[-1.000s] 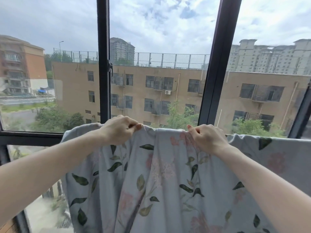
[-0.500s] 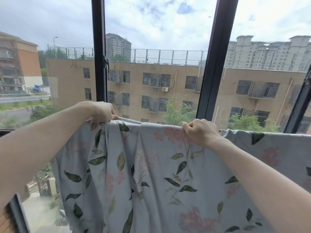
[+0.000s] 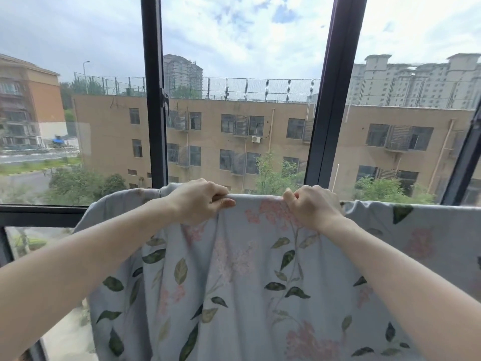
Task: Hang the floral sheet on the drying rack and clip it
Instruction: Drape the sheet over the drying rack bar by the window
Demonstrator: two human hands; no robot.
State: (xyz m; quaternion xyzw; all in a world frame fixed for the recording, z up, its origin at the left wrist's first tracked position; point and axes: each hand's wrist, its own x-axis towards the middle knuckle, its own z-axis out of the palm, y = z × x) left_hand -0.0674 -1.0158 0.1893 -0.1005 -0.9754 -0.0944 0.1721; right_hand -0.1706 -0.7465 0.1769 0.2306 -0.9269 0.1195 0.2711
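Head view shows the floral sheet (image 3: 250, 282) draped in front of the window frame (image 3: 153, 100), its top fold running level just below the lower sash. The bar of the drying rack itself is hidden under the cloth, so I cannot say exactly where it sits, only that the fold follows a straight line from the bunched left corner across to the right edge of the picture.

The left hand (image 3: 197, 201) has its fingers curled tight over the top fold, thumb tucked beneath, pinching the fabric. The right hand (image 3: 311, 207) grips the same fold just beside it, knuckles up, fingers closed round a gather of cloth. Between the two hands the fold is taut; below them the sheet hangs in loose vertical creases.

No clip is anywhere in sight, so the clipping step looks undone. The risk I see is the left end: it is bunched and droops lower than the rest, so if both hands let go before anything pins it, the heavier hanging side could drag the sheet off the bar. Tugging hard towards the middle could also pull that corner loose.
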